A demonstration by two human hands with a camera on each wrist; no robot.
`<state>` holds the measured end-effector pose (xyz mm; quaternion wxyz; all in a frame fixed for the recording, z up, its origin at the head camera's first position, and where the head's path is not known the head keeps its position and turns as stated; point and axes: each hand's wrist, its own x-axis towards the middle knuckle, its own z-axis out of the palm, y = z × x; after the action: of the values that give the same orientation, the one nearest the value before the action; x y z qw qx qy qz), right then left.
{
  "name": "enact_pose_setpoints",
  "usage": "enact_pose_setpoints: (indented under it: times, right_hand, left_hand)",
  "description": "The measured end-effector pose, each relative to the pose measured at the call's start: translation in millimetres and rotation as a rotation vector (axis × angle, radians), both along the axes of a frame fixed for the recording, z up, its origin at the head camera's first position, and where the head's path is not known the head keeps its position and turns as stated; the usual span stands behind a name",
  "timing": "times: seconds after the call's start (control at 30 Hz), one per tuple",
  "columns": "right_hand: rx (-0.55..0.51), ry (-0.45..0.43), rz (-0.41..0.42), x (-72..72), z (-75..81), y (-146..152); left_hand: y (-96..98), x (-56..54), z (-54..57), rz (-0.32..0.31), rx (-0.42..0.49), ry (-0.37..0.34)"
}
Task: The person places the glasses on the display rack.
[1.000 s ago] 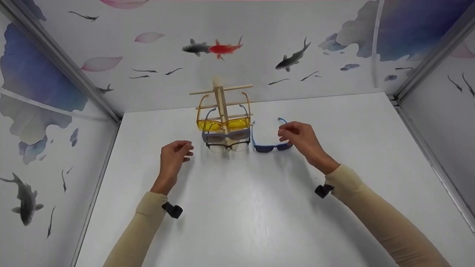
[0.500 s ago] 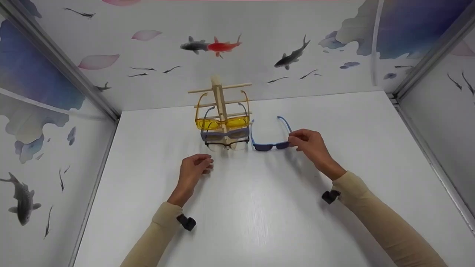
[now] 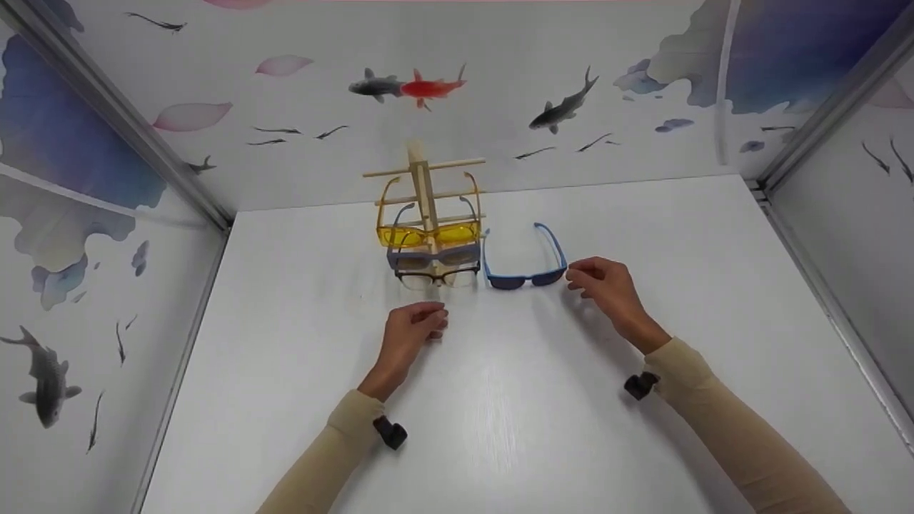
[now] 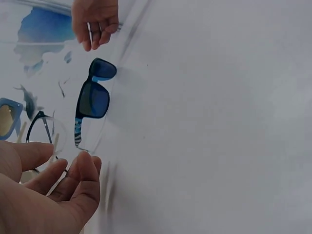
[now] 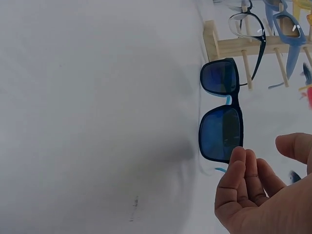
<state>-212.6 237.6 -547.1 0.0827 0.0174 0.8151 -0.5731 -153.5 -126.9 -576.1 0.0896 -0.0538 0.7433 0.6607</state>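
Observation:
Blue sunglasses (image 3: 507, 283) with dark lenses stand on the table with their temples spread, just right of a wooden eyewear rack (image 3: 423, 189). My right hand (image 3: 610, 289) is at their right corner; in the right wrist view its fingertips (image 5: 238, 155) overlap the lower lens edge, and contact is unclear. Its thumb stands apart from the fingers. My left hand (image 3: 410, 335) hovers in front of the rack with loosely bent fingers and nothing in them. On the rack hang yellow glasses (image 3: 457, 233), grey-blue sunglasses (image 3: 455, 255) and dark-rimmed clear glasses (image 3: 457, 272), one above another.
The rack's top bar (image 3: 457, 164) carries no glasses. Behind the white table (image 3: 485, 428) rises a printed back wall (image 3: 493, 43) with fish. Side panels with metal posts enclose the table left and right.
My left hand has moved right, from beside the rack to in front of it. My right hand has shifted from over the sunglasses' temple down and right to their corner. The sunglasses stay in place.

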Motion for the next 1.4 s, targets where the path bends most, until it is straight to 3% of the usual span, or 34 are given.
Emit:
enact_pose_setpoints:
  times: [0.2, 0.67, 1.07, 1.4]
  right_hand:
    - [0.003, -0.017, -0.015, -1.4, -10.5, 3]
    - [-0.026, -0.058, -0.049, -3.5, -19.4, 7]
    - [-0.029, -0.075, -0.058, -11.4, -24.6, 6]
    - [-0.048, -0.096, -0.065, -20.5, -23.9, 5]
  left_hand:
    - [20.2, -3.0, -5.5, -0.023, 0.036, 0.023]
    - [69.2, -15.1, -6.8, -0.041, 0.099, 0.046]
    - [91.0, -23.8, -5.3, 0.009, 0.091, 0.003]
    - [104.8, -25.3, -4.9, -0.010, 0.048, -0.014]
